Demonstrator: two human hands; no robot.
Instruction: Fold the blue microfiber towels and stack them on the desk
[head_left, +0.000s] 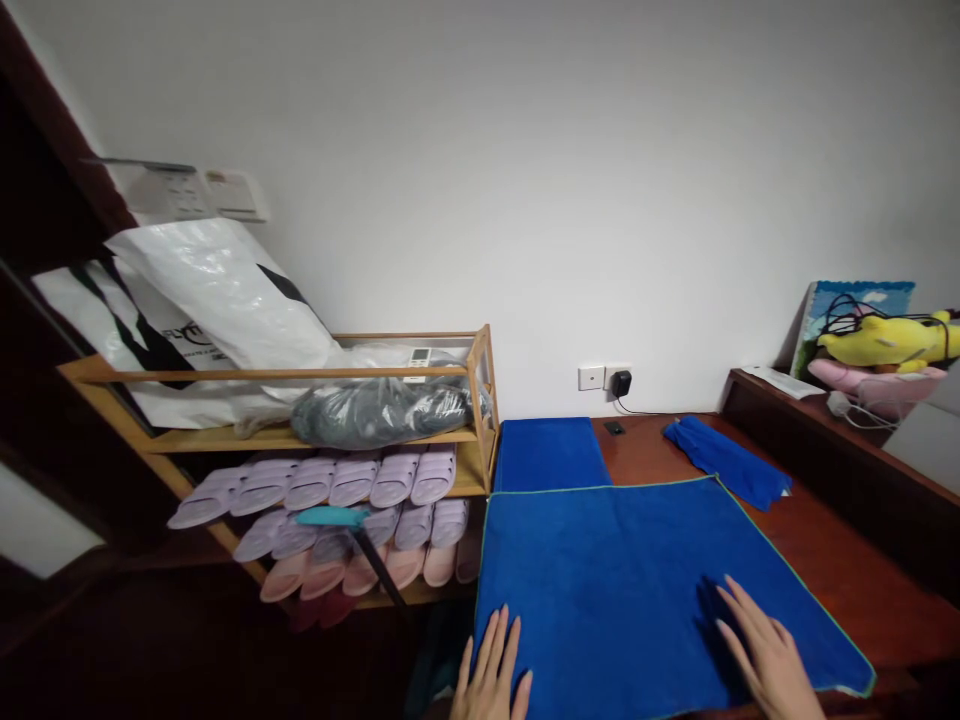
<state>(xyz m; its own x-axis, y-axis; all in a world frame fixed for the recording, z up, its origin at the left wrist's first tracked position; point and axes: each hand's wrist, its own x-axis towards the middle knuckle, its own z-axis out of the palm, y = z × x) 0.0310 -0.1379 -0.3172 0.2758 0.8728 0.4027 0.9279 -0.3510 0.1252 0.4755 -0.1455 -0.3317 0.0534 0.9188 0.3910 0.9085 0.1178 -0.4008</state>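
Tabletop cloth, slippers in rack

The head camera looked forward and down from the near edge of the table, close above the left hand and right hand, towards the wall.

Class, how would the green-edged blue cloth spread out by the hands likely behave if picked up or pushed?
The spread cloth would probably droop when lifted, since it looks thin, lying flat on the table. Its thin edge suggests it's light. Pushed, it may wrinkle, as the similar bunched cloth beyond it shows soft folds.
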